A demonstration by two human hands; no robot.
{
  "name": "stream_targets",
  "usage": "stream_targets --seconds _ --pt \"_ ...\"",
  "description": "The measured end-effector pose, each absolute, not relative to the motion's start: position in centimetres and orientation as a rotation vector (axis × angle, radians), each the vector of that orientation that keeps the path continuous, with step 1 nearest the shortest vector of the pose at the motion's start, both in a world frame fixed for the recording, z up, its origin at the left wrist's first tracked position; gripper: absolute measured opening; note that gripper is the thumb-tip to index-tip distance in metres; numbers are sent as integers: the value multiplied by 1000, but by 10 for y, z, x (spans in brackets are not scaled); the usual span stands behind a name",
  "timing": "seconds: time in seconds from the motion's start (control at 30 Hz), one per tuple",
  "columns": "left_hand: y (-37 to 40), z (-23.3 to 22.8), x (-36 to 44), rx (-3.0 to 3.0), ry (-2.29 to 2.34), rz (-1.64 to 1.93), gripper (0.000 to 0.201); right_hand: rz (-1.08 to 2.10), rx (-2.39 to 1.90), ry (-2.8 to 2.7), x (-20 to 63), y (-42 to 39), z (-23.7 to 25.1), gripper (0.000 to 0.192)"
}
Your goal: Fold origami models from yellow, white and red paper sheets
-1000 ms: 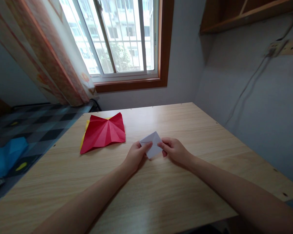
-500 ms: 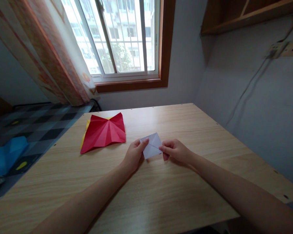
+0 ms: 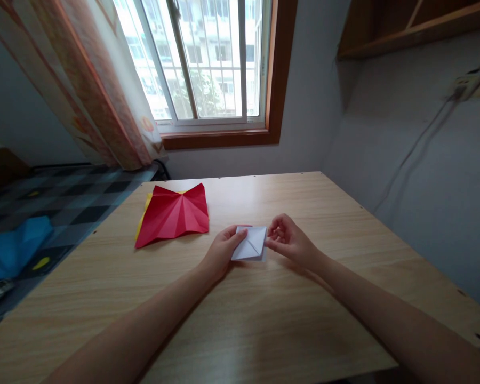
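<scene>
A small folded square of white paper [image 3: 253,242] is held above the table, crossed by crease lines and with more than one layer showing along its lower right edge. My left hand [image 3: 223,246] pinches its left side, thumb on top and fingers underneath. Close by the paper's right edge is my right hand [image 3: 290,237], its fingers loosely curled and apart from the thumb. The thumb tip is at the paper's edge; I cannot tell whether it touches. Nothing is gripped between those right fingers.
A creased red paper sheet [image 3: 176,216] lies over a yellow sheet [image 3: 143,217] on the back left of the wooden table [image 3: 208,325]. Left of the table, a blue paper [image 3: 16,245] rests on a checked bed cover [image 3: 84,189]. A window [image 3: 208,64] stands behind.
My right hand has let go of the white paper's right side and its fingers have lifted apart. The paper has turned in my left hand. The view has shifted slightly.
</scene>
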State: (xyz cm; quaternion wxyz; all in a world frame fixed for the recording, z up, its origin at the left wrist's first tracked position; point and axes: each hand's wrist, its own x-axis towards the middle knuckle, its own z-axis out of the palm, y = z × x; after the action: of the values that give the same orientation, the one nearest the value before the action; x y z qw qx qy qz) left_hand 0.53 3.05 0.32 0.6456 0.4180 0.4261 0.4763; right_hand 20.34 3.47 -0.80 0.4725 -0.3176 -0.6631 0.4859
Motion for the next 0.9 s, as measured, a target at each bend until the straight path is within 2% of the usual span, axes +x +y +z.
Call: stream_targets --seconds 0.1,0.17,0.23,0.33,0.63,0.9 --pt "29 4 6 1000 967 1060 45 1017 -784 -1747 205 31 -6 31" --pt "28 5 6 1042 959 1046 42 955 -770 -1828 206 29 -3 22" --pt "27 5 6 1080 949 1039 39 981 -768 -1875 207 29 -2 13" --pt "25 6 7 1145 934 1022 37 1103 -782 -1863 208 32 -5 9" --pt "23 7 6 1354 935 988 35 1275 -751 -1723 206 36 -12 18" --pt "24 4 6 1384 953 1003 37 1093 -856 -1836 205 35 -6 28"
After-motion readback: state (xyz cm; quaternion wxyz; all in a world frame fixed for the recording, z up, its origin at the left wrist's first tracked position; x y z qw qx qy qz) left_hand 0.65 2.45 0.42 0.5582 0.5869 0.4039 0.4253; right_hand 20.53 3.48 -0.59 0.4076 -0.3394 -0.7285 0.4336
